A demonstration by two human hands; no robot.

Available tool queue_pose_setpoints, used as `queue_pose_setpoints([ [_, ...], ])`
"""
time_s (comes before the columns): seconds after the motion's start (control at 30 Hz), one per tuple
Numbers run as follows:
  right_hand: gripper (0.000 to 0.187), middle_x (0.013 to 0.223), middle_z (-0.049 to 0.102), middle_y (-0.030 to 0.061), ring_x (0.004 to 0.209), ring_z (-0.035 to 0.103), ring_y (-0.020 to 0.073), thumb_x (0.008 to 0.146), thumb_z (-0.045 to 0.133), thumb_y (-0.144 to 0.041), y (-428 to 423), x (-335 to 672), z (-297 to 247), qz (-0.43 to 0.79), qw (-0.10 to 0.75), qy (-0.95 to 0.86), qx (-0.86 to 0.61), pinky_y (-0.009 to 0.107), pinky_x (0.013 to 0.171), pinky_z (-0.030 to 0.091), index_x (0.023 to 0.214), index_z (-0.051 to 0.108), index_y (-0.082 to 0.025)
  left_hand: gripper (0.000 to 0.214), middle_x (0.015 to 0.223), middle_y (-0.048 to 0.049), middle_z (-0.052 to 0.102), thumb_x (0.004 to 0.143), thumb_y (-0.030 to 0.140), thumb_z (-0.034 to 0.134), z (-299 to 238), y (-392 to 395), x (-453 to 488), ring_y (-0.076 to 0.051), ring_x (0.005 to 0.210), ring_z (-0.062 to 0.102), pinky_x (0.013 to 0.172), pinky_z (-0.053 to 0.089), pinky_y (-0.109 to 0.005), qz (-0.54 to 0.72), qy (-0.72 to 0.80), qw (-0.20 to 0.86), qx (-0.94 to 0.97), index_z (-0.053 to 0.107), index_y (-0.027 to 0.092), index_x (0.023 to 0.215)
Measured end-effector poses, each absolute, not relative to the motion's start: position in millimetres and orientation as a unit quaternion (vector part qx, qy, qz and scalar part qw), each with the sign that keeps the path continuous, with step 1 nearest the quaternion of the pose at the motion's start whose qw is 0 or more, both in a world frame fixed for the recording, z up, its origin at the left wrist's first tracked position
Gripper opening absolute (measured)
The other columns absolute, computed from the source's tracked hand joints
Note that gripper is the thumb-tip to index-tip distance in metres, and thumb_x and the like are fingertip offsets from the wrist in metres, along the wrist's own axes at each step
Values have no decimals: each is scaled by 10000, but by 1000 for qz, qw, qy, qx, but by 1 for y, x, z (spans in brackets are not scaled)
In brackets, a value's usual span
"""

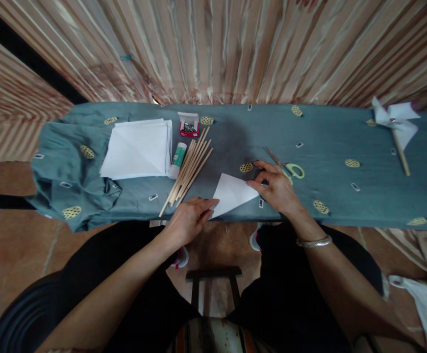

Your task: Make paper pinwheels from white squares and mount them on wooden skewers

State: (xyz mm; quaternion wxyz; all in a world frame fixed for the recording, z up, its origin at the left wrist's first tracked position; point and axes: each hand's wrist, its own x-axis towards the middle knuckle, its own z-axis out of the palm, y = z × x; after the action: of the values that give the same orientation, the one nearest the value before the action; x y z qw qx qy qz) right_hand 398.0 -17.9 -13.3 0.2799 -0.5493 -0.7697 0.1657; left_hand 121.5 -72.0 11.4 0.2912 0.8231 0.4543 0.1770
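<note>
A white sheet of paper (232, 193), folded to a triangle, lies near the front edge of the cloth-covered table. My left hand (191, 216) grips its lower left corner, thumb and fingers closed together. At the right corner, my right hand (276, 189) pinches the paper between thumb and index finger, its other fingers curled. Just beyond that hand lies a pair of scissors (292, 169) with light green handles. Thin wooden sticks (189, 166) lie in a loose bundle to the left of the paper.
A stack of white paper (138, 149) sits on the left, beside a green and white glue stick (177, 159). Behind the sticks stands an open red box (189, 126) of small metal pieces. A finished paper pinwheel (399, 125) lies far right. A pleated curtain (216, 49) hangs behind.
</note>
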Motion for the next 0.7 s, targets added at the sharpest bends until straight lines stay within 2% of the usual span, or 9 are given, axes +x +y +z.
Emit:
queue_pose_setpoints([
  [0.33,206,1318,629,134,1236,567,336,827,692,-362,-19,396,-13,143,273,-773,-555,541,1040,443,705,626,-209,273,864,-49,725,906,150,542,13,-71,123,-187,791,670,695,515,-274,119,455,216,855,683,180,1138],
  [0.5,169,1334,616,124,1253,554,336,816,708,-347,-20,395,-13,140,270,-765,-567,541,1048,441,743,622,-222,198,824,-47,671,942,246,534,20,-70,126,-200,801,620,669,497,-287,98,438,140,883,698,190,1039],
  [0.6,162,1337,615,129,1256,549,337,805,719,-329,-19,395,-13,144,266,-762,-572,534,1056,437,743,623,-215,216,930,-73,672,953,294,529,22,-63,133,-222,871,587,741,503,-331,114,418,83,897,711,178,944],
  [0.7,174,1329,619,121,1244,554,331,810,708,-347,-19,395,-14,146,269,-760,-574,538,1059,431,738,623,-214,229,1127,-96,677,956,257,524,20,-55,142,-244,974,574,797,500,-360,111,398,41,910,695,142,856],
])
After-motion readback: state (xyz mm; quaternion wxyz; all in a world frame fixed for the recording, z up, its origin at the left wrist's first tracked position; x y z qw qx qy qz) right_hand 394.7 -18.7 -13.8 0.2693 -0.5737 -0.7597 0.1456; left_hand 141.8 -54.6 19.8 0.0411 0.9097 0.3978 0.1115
